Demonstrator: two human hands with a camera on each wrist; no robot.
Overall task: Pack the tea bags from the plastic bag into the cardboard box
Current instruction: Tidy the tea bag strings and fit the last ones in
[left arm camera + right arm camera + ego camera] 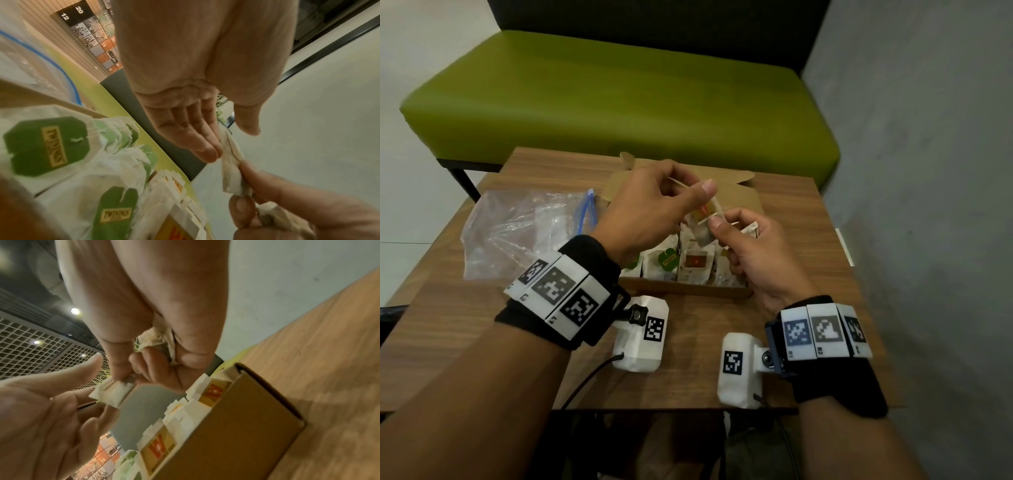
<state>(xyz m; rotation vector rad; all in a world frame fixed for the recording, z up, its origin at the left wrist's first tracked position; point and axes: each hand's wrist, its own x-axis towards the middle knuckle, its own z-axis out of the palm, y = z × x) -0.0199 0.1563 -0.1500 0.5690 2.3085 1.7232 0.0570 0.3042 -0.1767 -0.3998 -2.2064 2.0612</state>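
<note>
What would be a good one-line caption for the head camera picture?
Both hands pinch a tea bag above a cardboard box of tea bags; plastic bag lies alongside.

A clear plastic bag (517, 229) with a blue zip edge lies crumpled at centre left of the head view. Right of it, at centre frame, an open brown cardboard box (688, 291) holds upright rows of white tea bags (693, 269) with green and orange-yellow tags.

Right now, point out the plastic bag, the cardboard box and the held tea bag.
plastic bag (517, 233), head view, crumpled clear middle.
cardboard box (688, 291), head view, near wall.
held tea bag (232, 160), left wrist view, paper body.
</note>
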